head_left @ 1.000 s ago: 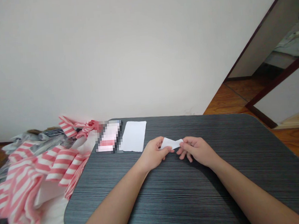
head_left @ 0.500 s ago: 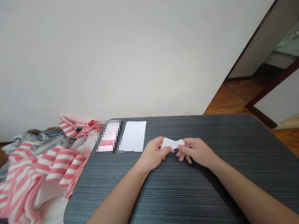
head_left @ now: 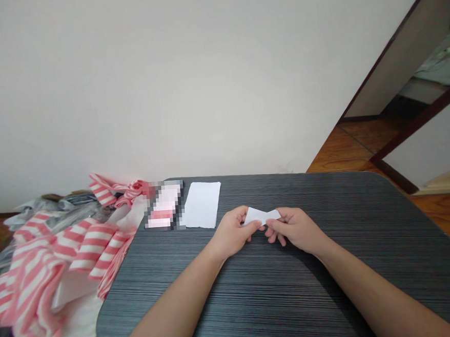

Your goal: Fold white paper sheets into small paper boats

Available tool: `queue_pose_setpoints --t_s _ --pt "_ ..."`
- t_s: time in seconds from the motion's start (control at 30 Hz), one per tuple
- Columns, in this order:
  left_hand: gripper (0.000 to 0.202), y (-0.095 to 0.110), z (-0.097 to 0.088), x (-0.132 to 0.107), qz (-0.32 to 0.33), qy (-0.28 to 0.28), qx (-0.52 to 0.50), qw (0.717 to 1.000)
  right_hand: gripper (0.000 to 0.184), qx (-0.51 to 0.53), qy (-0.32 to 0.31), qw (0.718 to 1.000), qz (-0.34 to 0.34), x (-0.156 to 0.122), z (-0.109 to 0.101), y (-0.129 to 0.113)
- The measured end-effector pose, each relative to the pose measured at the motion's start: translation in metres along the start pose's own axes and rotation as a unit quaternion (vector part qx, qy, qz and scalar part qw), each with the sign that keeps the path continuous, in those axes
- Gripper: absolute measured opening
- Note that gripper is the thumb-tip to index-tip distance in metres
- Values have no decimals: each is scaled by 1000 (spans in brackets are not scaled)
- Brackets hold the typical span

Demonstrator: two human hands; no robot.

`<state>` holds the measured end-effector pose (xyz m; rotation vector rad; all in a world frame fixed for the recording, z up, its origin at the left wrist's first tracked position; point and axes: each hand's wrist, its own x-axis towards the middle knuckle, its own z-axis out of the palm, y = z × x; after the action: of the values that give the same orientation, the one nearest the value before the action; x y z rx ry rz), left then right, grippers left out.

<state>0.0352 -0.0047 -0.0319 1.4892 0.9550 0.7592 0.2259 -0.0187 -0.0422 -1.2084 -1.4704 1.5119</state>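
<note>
Between my two hands is a small piece of folded white paper (head_left: 257, 216), with a V-shaped notch along its top edge. My left hand (head_left: 232, 231) pinches its left part, thumb on top and fingers behind. On the other side, my right hand (head_left: 295, 228) is closed on the right end, its thumb close to the left thumb. The lower fingers of the right hand hang loosely under the paper. Both hands are just above the dark wood-grained table (head_left: 249, 295). The paper's underside is hidden by my fingers.
A stack of white paper sheets (head_left: 203, 205) lies at the table's back left. Beside it is a pixelated flat object (head_left: 166, 203), pinkish on top. Red-and-white striped cloth (head_left: 95, 244) is heaped left of the table. A pale wall (head_left: 203, 77) stands behind the table.
My right hand's thumb has shifted slightly left along the paper, closer to the left thumb. Otherwise both hands hold the paper in nearly the same place.
</note>
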Motion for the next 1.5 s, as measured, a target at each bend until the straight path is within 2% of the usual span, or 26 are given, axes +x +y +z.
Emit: queue_pose_setpoints --t_s 0.4,0.73,0.97,1.23,1.5 --pt "18 1 1 -1 -3 2 31 1000 16 -27 -4 1000 -3 -1 3 -3" --pt "20 6 -4 -2 0 -67 42 997 23 -39 5 999 -17 0 -1 -3" --pt "19 5 -3 -2 -1 -53 49 997 24 -37 1 999 -15 -1 -2 -3" --pt "24 12 -6 -3 -38 -32 31 998 26 -28 41 999 -5 -2 -8 -3" --pt "35 3 -7 -2 -44 -30 19 998 30 1 68 998 -9 -1 -12 2"
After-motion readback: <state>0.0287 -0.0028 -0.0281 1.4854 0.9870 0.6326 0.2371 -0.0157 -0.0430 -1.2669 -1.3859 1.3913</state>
